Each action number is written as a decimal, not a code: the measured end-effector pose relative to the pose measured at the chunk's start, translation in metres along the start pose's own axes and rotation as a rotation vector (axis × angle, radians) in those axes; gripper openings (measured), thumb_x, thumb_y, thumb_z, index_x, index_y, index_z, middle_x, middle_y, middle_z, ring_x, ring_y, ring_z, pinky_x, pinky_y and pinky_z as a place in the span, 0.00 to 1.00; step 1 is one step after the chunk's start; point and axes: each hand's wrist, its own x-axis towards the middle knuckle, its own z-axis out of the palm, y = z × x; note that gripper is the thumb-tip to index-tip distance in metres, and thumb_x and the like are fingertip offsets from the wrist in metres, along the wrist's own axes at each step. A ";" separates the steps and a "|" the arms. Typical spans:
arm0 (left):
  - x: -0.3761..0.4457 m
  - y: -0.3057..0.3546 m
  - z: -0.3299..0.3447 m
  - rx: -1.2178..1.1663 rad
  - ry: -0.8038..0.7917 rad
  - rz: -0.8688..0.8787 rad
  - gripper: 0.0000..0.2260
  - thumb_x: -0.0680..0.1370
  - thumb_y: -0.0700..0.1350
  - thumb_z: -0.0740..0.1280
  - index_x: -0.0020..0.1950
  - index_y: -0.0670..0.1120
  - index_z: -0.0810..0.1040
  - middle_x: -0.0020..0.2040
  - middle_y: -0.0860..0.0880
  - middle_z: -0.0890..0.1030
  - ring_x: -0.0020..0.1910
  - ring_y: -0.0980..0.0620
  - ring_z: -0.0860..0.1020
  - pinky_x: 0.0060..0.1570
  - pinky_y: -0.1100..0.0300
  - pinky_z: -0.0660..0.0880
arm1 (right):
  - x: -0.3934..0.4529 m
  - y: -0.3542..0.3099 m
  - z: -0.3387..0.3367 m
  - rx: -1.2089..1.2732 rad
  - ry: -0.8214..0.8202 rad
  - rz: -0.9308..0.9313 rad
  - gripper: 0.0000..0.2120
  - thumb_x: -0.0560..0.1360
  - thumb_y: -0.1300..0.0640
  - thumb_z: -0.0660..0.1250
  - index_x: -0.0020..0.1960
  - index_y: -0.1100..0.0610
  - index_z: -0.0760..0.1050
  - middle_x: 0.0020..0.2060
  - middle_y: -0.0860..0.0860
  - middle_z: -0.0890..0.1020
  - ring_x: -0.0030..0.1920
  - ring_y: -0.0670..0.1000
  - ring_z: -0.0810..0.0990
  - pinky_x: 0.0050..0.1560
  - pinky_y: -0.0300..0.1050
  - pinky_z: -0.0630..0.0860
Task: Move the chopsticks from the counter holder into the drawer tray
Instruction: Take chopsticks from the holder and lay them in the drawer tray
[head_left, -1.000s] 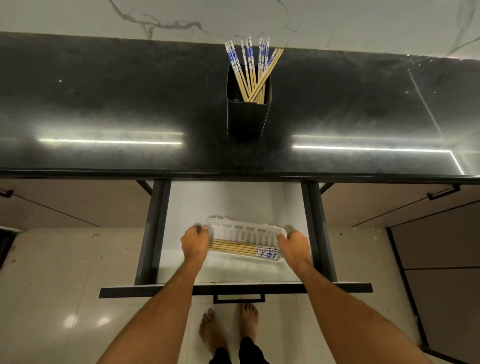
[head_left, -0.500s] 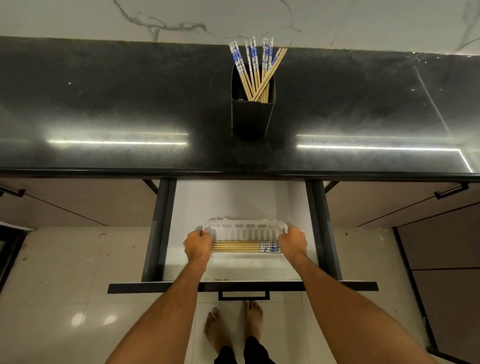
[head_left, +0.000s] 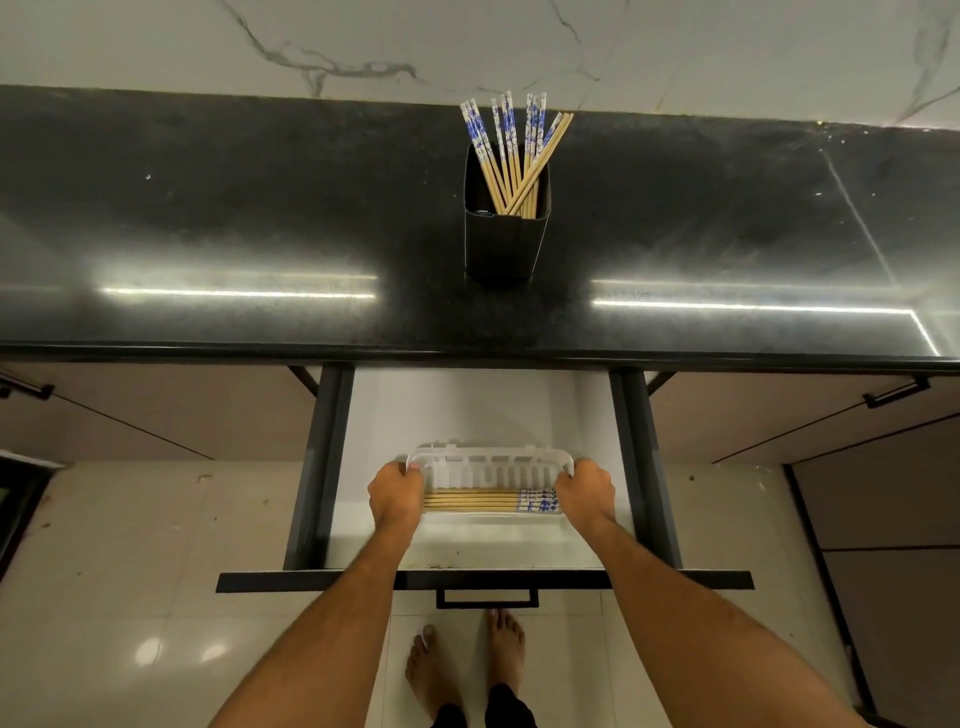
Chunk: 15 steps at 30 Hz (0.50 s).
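A black holder (head_left: 506, 244) stands upright on the dark counter and holds several chopsticks (head_left: 511, 156) with blue-and-white tops. Below, in the open drawer, sits a white slotted plastic tray (head_left: 488, 460). Several chopsticks (head_left: 483, 501) lie flat along the tray's near side, patterned ends to the right. My left hand (head_left: 395, 496) grips the tray's left end and my right hand (head_left: 584, 491) grips its right end. The tray sits square to the drawer.
The black counter (head_left: 260, 234) runs the full width, with a marble wall behind. The drawer (head_left: 483, 410) has a white floor, dark side rails and a black front with a handle (head_left: 487, 597). Closed cabinet fronts flank it. My bare feet stand on the tiled floor.
Both hands have turned the tray from a slant to square with the drawer and shifted it slightly toward the back. The holder on the counter has not moved.
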 end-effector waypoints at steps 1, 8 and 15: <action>-0.002 0.003 -0.002 0.013 0.002 0.034 0.13 0.84 0.48 0.64 0.62 0.41 0.80 0.56 0.42 0.83 0.50 0.47 0.80 0.53 0.51 0.80 | -0.001 -0.003 -0.002 -0.026 0.014 -0.027 0.08 0.82 0.58 0.66 0.57 0.61 0.78 0.52 0.57 0.83 0.48 0.52 0.82 0.40 0.41 0.81; -0.015 0.045 -0.025 0.244 0.105 0.434 0.17 0.83 0.47 0.64 0.69 0.42 0.75 0.63 0.44 0.80 0.63 0.46 0.78 0.64 0.50 0.76 | -0.010 -0.035 -0.033 -0.243 0.197 -0.370 0.15 0.84 0.52 0.61 0.66 0.59 0.73 0.60 0.54 0.77 0.58 0.51 0.76 0.61 0.45 0.77; -0.027 0.100 -0.055 0.298 0.195 0.798 0.20 0.82 0.47 0.66 0.72 0.40 0.73 0.68 0.42 0.78 0.68 0.43 0.76 0.72 0.49 0.70 | -0.026 -0.081 -0.076 -0.496 0.471 -0.658 0.18 0.80 0.54 0.68 0.65 0.65 0.76 0.57 0.60 0.81 0.57 0.58 0.81 0.61 0.52 0.80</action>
